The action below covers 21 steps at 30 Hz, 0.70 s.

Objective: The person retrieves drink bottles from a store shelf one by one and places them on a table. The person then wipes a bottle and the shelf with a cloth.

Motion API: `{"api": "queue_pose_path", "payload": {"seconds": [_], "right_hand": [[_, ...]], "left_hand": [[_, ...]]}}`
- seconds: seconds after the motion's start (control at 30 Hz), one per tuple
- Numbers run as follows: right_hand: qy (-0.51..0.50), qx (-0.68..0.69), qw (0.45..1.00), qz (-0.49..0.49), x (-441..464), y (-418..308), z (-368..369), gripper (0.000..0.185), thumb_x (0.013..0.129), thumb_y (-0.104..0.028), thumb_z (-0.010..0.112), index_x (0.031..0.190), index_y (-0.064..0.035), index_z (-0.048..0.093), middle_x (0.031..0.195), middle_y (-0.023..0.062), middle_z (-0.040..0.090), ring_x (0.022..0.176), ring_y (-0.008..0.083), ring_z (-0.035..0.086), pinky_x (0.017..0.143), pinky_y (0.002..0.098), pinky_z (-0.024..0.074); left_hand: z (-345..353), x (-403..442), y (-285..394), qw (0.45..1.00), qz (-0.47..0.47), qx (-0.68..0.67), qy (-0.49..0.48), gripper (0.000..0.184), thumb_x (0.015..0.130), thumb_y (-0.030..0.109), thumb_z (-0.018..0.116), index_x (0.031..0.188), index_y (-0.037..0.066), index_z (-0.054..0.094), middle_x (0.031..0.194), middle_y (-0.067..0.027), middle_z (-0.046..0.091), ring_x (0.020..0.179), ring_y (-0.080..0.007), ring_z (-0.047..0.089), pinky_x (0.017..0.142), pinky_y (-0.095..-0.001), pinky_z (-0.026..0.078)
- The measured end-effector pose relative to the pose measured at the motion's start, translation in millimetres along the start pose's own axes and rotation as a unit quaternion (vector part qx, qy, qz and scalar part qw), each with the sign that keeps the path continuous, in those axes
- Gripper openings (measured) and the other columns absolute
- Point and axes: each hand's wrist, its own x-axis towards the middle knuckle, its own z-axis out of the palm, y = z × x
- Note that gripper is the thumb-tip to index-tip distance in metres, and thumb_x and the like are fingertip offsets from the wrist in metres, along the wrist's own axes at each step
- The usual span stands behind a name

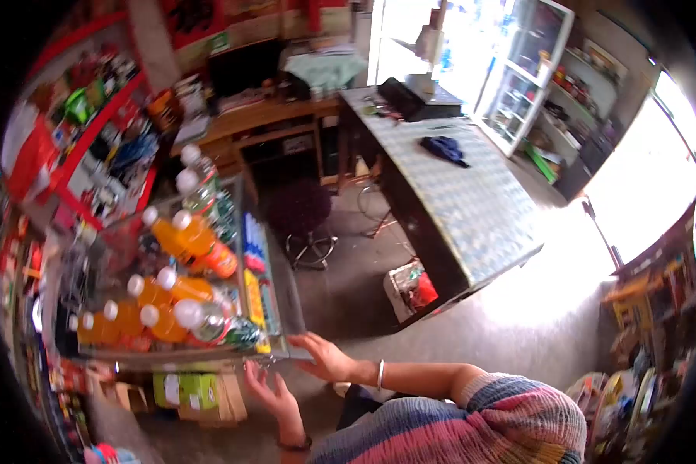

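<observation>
In front of me stands a glass display case point(209, 358) with drinks bottles on top. My right hand point(322, 357), below a silver bracelet point(380, 374), has its fingers stretched out at the case's near right corner; whether they touch it I cannot tell. Just below that edge my left hand point(274, 396) is held up, fingers apart and holding nothing. Orange drink bottles point(162, 323) and a clear bottle with a green lower part point(216, 322) stand or lean close by. Along the case's right side run blue packs point(254, 240) and a yellow pack point(254, 298).
A long counter point(479, 209) with a dark cloth point(444, 150) stands to the right. Behind the case are a wheeled stool point(301, 209) and a wooden desk point(263, 120). Green boxes point(185, 390) sit beneath the case. Red-edged shelves point(93, 143) line the left.
</observation>
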Motion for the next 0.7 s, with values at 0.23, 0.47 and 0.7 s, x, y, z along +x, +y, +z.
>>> {"api": "queue_pose_path", "payload": {"seconds": [0.23, 0.47, 0.7], "right_hand": [[0.074, 0.084, 0.974, 0.195, -143.4, 0.7, -82.5, 0.04, 0.087, -0.01, 0.058, 0.124, -0.0028, 0.046, 0.1, 0.0118, 0.062, 0.091, 0.0207, 0.063, 0.081, 0.0315, 0.0504], [0.335, 0.139, 0.885, 0.291, -349.6, -20.6, -172.2, 0.032, 0.088, -0.008, 0.058, 0.119, -0.0022, 0.052, 0.094, 0.0105, 0.065, 0.087, 0.0149, 0.063, 0.077, 0.0287, 0.0511], [0.581, 0.165, 0.733, 0.314, -560.8, -62.0, -226.2, 0.023, 0.091, -0.004, 0.051, 0.113, 0.0021, 0.053, 0.092, 0.0085, 0.065, 0.083, 0.0123, 0.062, 0.074, 0.0258, 0.0523]], "left_hand": [[68.6, -94.0, 36.3, 0.949, -0.115, -0.102, -0.276, 0.055, 0.076, -0.008, 0.055, 0.128, 0.003, 0.042, 0.116, -0.0119, 0.049, 0.101, -0.02, 0.055, 0.081, -0.0295, 0.047], [190.7, -193.1, 149.0, 0.864, 0.014, -0.119, -0.488, 0.043, 0.078, -0.006, 0.055, 0.12, 0.0, 0.049, 0.11, -0.0134, 0.053, 0.091, -0.0194, 0.063, 0.079, -0.029, 0.051], [264.4, -366.3, 265.7, 0.718, 0.035, -0.186, -0.669, 0.042, 0.079, -0.006, 0.057, 0.119, 0.002, 0.05, 0.11, -0.0126, 0.054, 0.09, -0.0187, 0.064, 0.078, -0.0284, 0.051]]}}
